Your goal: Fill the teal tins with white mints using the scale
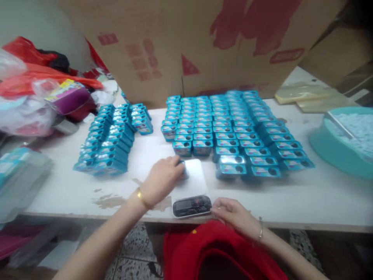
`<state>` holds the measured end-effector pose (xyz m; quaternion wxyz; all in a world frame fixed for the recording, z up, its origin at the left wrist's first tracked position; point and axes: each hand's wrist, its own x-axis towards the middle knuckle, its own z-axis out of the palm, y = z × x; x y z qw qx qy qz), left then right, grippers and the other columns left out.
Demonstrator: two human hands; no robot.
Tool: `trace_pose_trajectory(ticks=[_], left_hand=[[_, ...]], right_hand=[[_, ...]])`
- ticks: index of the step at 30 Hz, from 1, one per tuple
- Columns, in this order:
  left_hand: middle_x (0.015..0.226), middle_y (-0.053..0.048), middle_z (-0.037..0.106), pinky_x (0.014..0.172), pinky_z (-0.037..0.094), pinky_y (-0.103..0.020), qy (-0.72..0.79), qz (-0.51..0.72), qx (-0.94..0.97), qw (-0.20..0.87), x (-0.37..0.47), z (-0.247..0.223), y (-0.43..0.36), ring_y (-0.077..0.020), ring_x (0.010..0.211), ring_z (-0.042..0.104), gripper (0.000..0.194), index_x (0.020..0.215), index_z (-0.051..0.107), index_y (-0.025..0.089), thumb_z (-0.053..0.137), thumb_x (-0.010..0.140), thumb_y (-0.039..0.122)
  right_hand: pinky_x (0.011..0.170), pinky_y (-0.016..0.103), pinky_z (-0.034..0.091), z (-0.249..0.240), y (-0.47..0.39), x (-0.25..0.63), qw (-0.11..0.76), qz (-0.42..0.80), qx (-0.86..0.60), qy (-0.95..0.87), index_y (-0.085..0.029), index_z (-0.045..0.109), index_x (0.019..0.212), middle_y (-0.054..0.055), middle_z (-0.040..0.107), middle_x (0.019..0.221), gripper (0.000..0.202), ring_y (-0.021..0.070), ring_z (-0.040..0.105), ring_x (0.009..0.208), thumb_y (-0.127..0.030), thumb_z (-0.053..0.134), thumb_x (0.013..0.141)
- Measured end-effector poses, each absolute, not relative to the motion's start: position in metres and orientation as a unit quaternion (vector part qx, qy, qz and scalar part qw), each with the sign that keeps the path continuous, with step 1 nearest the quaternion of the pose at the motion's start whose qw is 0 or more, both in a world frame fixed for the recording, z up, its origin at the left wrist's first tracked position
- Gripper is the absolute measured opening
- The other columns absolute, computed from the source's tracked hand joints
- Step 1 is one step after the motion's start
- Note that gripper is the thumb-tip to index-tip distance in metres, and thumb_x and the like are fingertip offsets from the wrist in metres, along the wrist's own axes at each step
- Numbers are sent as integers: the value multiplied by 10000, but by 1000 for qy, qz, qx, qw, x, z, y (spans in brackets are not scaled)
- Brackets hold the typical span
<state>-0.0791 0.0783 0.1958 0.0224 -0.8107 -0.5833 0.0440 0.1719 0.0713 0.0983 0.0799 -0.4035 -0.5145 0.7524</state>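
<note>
A white digital scale (192,190) with a black display panel lies near the table's front edge. My left hand (164,177) is over its plate, fingers closed on a small blue box (185,171) that the fingers partly cover. Beside the panel's right corner rests my right hand (230,212), its fingers curled together; whether anything is between them is too small to tell. Beyond the scale stand many blue boxes (202,146) in close rows. More blue boxes (109,159) are grouped on the left.
A large cardboard box (227,70) stands behind the rows. At the right is a green basin (329,144) with whitish contents. Plastic bags (26,116) and a purple package (70,99) are piled at the left, above a clear-wrapped pack (23,182).
</note>
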Motion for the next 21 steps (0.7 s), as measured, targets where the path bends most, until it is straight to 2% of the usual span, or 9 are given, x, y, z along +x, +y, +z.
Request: trace_pose_trajectory(ticks=[5,8,11,13,16,18,21], left_hand=[[899,-62,561,621,387,-307,-556,62,-829,13,-42,171,87,-186,772,538,117,821,565,162,511,867,255],[897,-77,574,669,419,-325,-557,43,-829,7,-41,174,90,-207,819,545,152,817,576,155,529,859,294],[1030,-93,579,800,443,-359,-561,-63,-825,-5,-53,191,82,-227,964,536,212,888,583,169,549,848,374],[1082,-84,577,869,437,-357,-592,-166,-789,-2,-68,201,70,-211,1021,530,209,931,578,179,551,849,370],[992,-53,607,864,445,-322,-674,-282,-682,15,-95,197,44,-175,955,564,170,933,580,182,551,851,328],[899,-32,620,813,458,-295,-733,-309,-606,7,-111,177,23,-155,854,579,174,910,589,179,553,844,336],[811,-20,622,761,471,-274,-788,-312,-527,-61,-121,132,-6,-139,764,580,213,855,596,168,540,840,373]], right_hand=[[391,202,165,100,68,192,92,755,-432,-485,-160,527,774,-55,505,487,383,41,321,361,-537,598,760],[401,198,191,99,69,200,107,756,-436,-476,-149,546,779,-45,520,496,383,39,352,373,-520,631,741],[415,187,224,96,68,205,153,781,-438,-417,-135,579,868,-23,562,581,378,38,400,425,-482,655,738],[424,182,262,94,67,207,179,801,-431,-374,-135,577,955,-8,589,651,398,43,441,460,-460,661,742],[444,189,331,92,67,207,185,809,-424,-363,-144,535,991,13,620,693,425,72,520,494,-462,663,740],[457,203,370,93,68,206,184,796,-432,-383,-161,497,951,20,631,691,419,101,568,515,-485,656,738],[466,219,397,95,70,204,175,773,-436,-426,-177,461,878,23,633,684,388,124,597,530,-507,624,757]])
